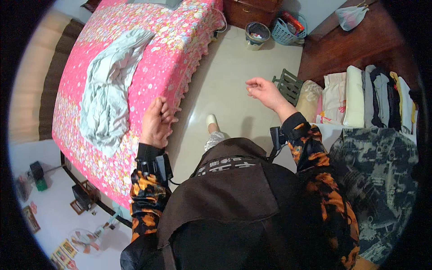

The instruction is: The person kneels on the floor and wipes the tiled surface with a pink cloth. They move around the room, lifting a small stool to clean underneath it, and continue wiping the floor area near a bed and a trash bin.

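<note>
My left hand (pixel 157 123) is curled, held above the near edge of a bed with a pink floral bedspread (pixel 152 74); no object shows in it. A crumpled pale blue-white cloth (pixel 109 91) lies on the bed to its left. Over the tiled floor, my right hand (pixel 265 92) is in the air with its fingers apart and bent, holding nothing. Close to it, lower down, is a dark green slatted plastic rack (pixel 288 86). Folded clothes and fabrics (pixel 354 96) stand in a row to the right, with a camouflage garment (pixel 374 182) nearer to me.
A waste bin (pixel 257 33) and a light blue plastic basket (pixel 288 30) stand on the floor ahead, beside a dark wooden cabinet (pixel 249 11). A plastic bag (pixel 351 17) lies at the upper right on a brown wooden surface. A fan (pixel 84 240) is at the lower left.
</note>
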Action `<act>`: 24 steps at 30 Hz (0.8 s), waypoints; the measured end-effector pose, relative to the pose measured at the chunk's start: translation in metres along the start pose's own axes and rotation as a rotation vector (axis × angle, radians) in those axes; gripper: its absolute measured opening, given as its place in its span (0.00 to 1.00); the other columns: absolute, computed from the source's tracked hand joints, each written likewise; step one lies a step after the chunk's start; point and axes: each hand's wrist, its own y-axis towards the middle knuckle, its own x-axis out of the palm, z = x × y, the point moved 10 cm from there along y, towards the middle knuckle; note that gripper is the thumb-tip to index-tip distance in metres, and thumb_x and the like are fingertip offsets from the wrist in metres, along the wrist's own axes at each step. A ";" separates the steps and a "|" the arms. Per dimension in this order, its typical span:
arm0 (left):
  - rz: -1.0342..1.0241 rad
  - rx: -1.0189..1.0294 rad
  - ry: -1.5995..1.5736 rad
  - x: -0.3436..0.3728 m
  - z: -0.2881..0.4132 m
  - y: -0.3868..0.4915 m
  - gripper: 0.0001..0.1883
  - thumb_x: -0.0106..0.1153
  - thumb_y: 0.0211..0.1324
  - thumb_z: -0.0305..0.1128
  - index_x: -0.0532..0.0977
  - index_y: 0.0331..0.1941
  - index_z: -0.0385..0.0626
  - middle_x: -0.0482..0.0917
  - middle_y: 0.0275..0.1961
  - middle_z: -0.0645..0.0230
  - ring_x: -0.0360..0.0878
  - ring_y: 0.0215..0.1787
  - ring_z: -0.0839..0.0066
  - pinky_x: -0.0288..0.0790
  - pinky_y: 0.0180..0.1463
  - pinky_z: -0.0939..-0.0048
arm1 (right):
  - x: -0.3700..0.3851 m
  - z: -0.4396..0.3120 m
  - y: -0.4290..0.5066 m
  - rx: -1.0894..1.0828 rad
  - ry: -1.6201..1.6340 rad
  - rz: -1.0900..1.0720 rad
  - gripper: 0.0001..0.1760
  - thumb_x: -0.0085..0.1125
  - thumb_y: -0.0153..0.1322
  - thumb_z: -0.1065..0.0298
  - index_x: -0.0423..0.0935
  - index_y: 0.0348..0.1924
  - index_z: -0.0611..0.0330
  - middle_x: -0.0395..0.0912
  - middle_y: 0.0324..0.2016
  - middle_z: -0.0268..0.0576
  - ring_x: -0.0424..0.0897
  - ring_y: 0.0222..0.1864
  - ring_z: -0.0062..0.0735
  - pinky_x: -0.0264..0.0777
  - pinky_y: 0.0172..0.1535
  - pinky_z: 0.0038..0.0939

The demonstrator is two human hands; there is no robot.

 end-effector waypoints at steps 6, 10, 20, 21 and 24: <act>-0.259 -0.066 -0.203 0.082 0.038 0.137 0.09 0.50 0.72 0.38 0.72 0.44 0.46 0.59 0.26 0.79 0.52 0.23 0.86 0.51 0.24 0.82 | -0.013 -0.042 0.044 0.093 0.068 0.091 0.21 0.57 0.74 0.65 0.73 0.57 0.66 0.79 0.47 0.44 0.81 0.43 0.29 0.76 0.47 0.29; -0.396 -0.223 -0.405 0.169 0.026 0.207 0.10 0.51 0.71 0.36 0.70 0.48 0.44 0.63 0.28 0.75 0.54 0.23 0.84 0.52 0.25 0.81 | -0.018 -0.060 0.088 0.058 0.309 0.215 0.20 0.54 0.77 0.60 0.71 0.57 0.64 0.79 0.46 0.43 0.81 0.44 0.29 0.75 0.46 0.29; -0.180 -0.089 -0.110 0.270 -0.042 0.305 0.12 0.44 0.75 0.34 0.70 0.53 0.40 0.76 0.36 0.69 0.71 0.35 0.78 0.70 0.40 0.75 | -0.044 -0.090 0.193 -0.133 1.110 0.542 0.30 0.44 0.77 0.39 0.73 0.56 0.57 0.74 0.52 0.38 0.71 0.55 0.31 0.65 0.59 0.30; -0.100 -0.060 0.013 0.270 -0.047 0.314 0.13 0.43 0.75 0.34 0.71 0.53 0.40 0.78 0.39 0.67 0.75 0.38 0.77 0.73 0.44 0.74 | -0.055 -0.082 0.202 -0.094 1.098 0.570 0.31 0.43 0.78 0.39 0.72 0.57 0.58 0.74 0.52 0.39 0.71 0.55 0.31 0.65 0.58 0.30; -0.067 -0.121 0.148 0.279 -0.073 0.354 0.14 0.43 0.75 0.35 0.73 0.53 0.40 0.81 0.44 0.66 0.78 0.44 0.75 0.74 0.50 0.73 | -0.092 -0.060 0.234 0.007 1.057 0.611 0.32 0.41 0.78 0.41 0.70 0.59 0.62 0.74 0.53 0.45 0.71 0.55 0.34 0.65 0.59 0.33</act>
